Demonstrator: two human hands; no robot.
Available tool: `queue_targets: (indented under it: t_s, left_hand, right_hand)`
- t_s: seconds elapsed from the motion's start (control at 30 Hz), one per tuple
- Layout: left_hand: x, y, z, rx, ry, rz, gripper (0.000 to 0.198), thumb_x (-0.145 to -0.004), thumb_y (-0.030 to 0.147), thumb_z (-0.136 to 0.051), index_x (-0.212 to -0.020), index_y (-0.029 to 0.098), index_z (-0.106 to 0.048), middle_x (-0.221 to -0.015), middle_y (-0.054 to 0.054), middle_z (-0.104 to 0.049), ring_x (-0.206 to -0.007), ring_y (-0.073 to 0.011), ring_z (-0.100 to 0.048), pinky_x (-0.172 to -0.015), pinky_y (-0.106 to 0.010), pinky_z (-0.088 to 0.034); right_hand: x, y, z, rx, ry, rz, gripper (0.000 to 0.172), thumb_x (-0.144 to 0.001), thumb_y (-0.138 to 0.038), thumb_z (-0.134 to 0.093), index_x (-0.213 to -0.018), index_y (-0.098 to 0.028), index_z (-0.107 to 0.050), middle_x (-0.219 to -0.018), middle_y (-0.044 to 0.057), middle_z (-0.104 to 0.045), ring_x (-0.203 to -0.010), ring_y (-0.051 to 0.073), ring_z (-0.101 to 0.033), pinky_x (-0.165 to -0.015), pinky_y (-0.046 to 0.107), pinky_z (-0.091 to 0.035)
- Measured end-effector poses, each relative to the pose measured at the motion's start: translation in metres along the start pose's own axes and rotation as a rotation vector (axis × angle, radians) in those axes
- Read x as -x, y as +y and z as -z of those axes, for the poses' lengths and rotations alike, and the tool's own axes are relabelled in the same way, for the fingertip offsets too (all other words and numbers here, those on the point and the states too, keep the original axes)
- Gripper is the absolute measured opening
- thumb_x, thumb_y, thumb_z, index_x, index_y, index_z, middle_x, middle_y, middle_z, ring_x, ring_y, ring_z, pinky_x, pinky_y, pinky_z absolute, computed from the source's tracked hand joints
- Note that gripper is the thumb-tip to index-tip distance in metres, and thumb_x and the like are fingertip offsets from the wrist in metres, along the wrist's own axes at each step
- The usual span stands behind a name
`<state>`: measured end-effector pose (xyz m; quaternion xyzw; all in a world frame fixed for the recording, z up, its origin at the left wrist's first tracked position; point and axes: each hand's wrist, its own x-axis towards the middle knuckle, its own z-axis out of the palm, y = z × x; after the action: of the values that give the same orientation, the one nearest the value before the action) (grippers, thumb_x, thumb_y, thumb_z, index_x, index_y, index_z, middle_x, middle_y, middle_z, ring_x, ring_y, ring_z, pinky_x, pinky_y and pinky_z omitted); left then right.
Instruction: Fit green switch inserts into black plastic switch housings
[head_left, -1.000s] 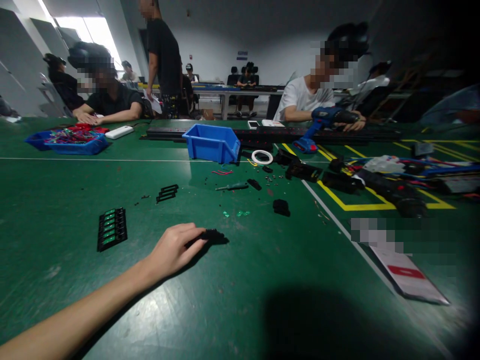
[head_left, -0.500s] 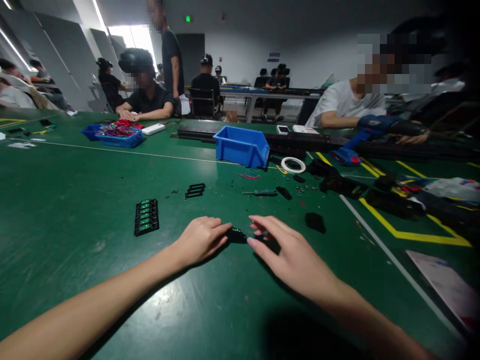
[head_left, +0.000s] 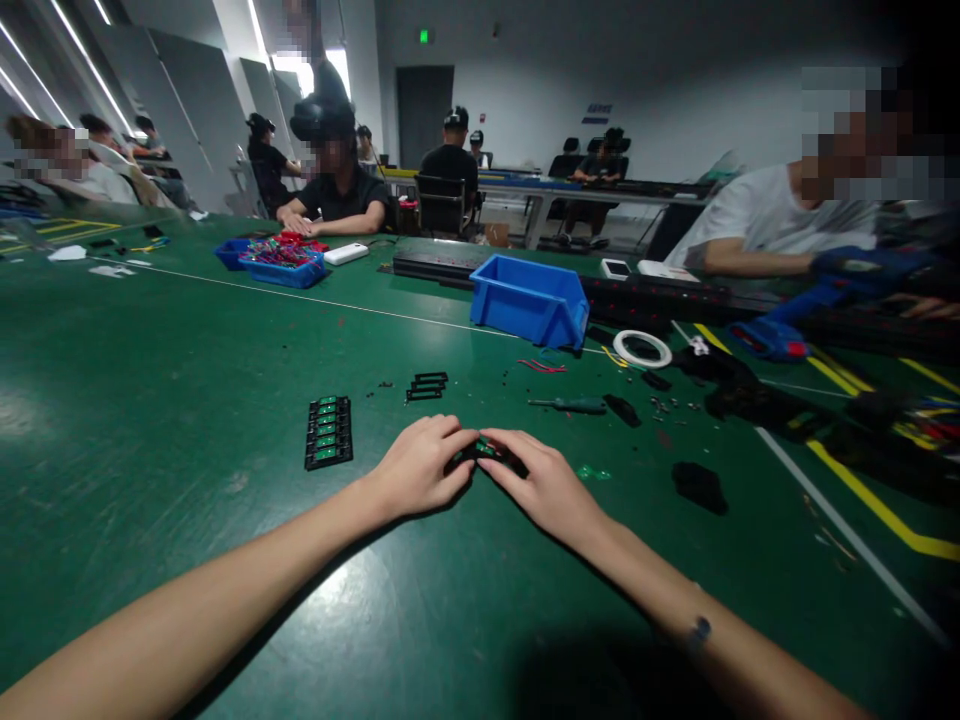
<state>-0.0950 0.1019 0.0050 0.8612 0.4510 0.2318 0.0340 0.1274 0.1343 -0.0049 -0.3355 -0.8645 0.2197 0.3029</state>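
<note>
A small black part with a green circuit board (head_left: 486, 449) lies between my two hands, just above the green table. My left hand (head_left: 426, 462) is closed on its left end, thumb below and fingers above. At the other end, the thumb and fingertips of my right hand (head_left: 536, 475) pinch it; my fingers hide much of its shape. Left of my hands sits a black holder (head_left: 328, 432) with a row of green boards in it. Several thin black frames (head_left: 427, 386) lie beyond my left hand. Some small green pieces (head_left: 593, 473) rest right of my right hand.
A blue bin (head_left: 529, 300) stands at the back, near a white ring (head_left: 642, 349). A screwdriver (head_left: 570, 405), screws (head_left: 667, 404) and a black piece (head_left: 700, 487) lie to the right. Co-workers sit across the table; one holds a blue power drill (head_left: 787, 310).
My right hand has closed in from the right and now grips the black part. Small green pieces show on the table beside it. The view has turned left, shifting the scene rightward.
</note>
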Motion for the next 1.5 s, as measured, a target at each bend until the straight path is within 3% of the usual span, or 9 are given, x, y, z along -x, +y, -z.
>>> queue_targets:
  t_s: [0.1,0.2,0.4,0.5,0.6,0.73,0.83,1.0,1.5]
  left_hand:
    - [0.0,0.004,0.001,0.051,0.015,-0.062,0.03,-0.096,0.032,-0.057,-0.121,0.017,-0.061,-0.106,-0.01,-0.065,-0.102,-0.0256,-0.058,-0.093,-0.041,-0.043]
    - [0.002,0.009,0.002,0.074,-0.016,-0.106,0.022,-0.1,0.031,-0.05,-0.111,0.016,-0.063,-0.101,-0.009,-0.064,-0.098,-0.0235,-0.058,-0.093,-0.039,-0.042]
    - [0.016,0.024,0.006,0.009,-0.034,0.02,0.024,-0.104,0.034,-0.047,-0.107,0.017,-0.064,-0.1,-0.009,-0.063,-0.094,-0.023,-0.055,-0.084,-0.037,-0.043]
    - [0.043,0.031,0.015,0.004,-0.036,0.086,0.024,-0.104,0.035,-0.047,-0.106,0.018,-0.064,-0.098,-0.009,-0.062,-0.092,-0.0226,-0.055,-0.083,-0.036,-0.044]
    - [0.088,0.029,0.032,0.018,-0.033,0.173,0.024,-0.104,0.035,-0.047,-0.11,0.019,-0.064,-0.099,-0.009,-0.062,-0.092,-0.022,-0.056,-0.081,-0.035,-0.045]
    - [0.147,0.006,0.06,-0.032,0.053,0.311,0.023,-0.103,0.036,-0.05,-0.113,0.019,-0.063,-0.103,-0.009,-0.063,-0.095,-0.0227,-0.057,-0.083,-0.036,-0.047]
    - [0.169,-0.021,0.074,-0.092,0.087,0.331,0.022,-0.101,0.039,-0.054,-0.109,0.02,-0.062,-0.099,-0.007,-0.065,-0.09,-0.0226,-0.058,-0.079,-0.036,-0.048]
    - [0.17,-0.046,0.082,-0.106,0.073,0.288,0.02,-0.1,0.037,-0.055,-0.109,0.02,-0.061,-0.101,-0.008,-0.065,-0.092,-0.0228,-0.059,-0.08,-0.036,-0.048]
    - [0.154,-0.055,0.08,-0.162,0.104,0.205,0.016,-0.1,0.03,-0.056,-0.109,0.021,-0.064,-0.104,-0.008,-0.066,-0.093,-0.022,-0.059,-0.082,-0.036,-0.048]
  right_hand:
    - [0.006,0.003,-0.002,0.018,0.0,0.034,0.039,-0.098,-0.027,-0.064,-0.136,-0.026,-0.058,-0.121,0.007,-0.07,-0.111,0.025,-0.064,-0.098,0.042,-0.053]
    - [0.012,0.003,-0.001,0.047,-0.035,0.072,0.046,-0.098,-0.026,-0.063,-0.143,-0.027,-0.051,-0.119,0.007,-0.069,-0.11,0.026,-0.063,-0.097,0.045,-0.053]
    - [0.014,-0.004,0.003,0.049,-0.059,0.113,0.051,-0.095,-0.023,-0.065,-0.144,-0.027,-0.049,-0.119,0.008,-0.068,-0.11,0.027,-0.063,-0.099,0.047,-0.051]
    - [0.016,-0.006,0.005,0.035,-0.047,0.113,0.051,-0.095,-0.026,-0.066,-0.143,-0.026,-0.05,-0.118,0.009,-0.069,-0.111,0.028,-0.063,-0.099,0.048,-0.051]
    - [0.017,-0.006,0.006,0.011,-0.055,0.118,0.048,-0.096,-0.028,-0.065,-0.142,-0.025,-0.051,-0.118,0.009,-0.069,-0.111,0.027,-0.063,-0.1,0.049,-0.051]
    - [0.018,-0.004,0.004,-0.033,-0.037,0.1,0.045,-0.097,-0.024,-0.063,-0.14,-0.023,-0.052,-0.116,0.009,-0.069,-0.109,0.025,-0.065,-0.1,0.047,-0.051]
    - [0.018,-0.002,0.002,-0.046,-0.019,0.083,0.043,-0.096,-0.022,-0.062,-0.139,-0.023,-0.054,-0.115,0.008,-0.069,-0.107,0.024,-0.065,-0.099,0.046,-0.052]
    - [0.017,-0.001,0.001,-0.062,-0.006,0.06,0.041,-0.096,-0.022,-0.062,-0.137,-0.023,-0.055,-0.113,0.008,-0.069,-0.106,0.023,-0.065,-0.098,0.044,-0.052]
    - [0.012,-0.001,0.003,-0.075,-0.014,0.027,0.031,-0.096,-0.021,-0.061,-0.127,-0.022,-0.062,-0.112,0.008,-0.07,-0.104,0.023,-0.067,-0.096,0.043,-0.054]
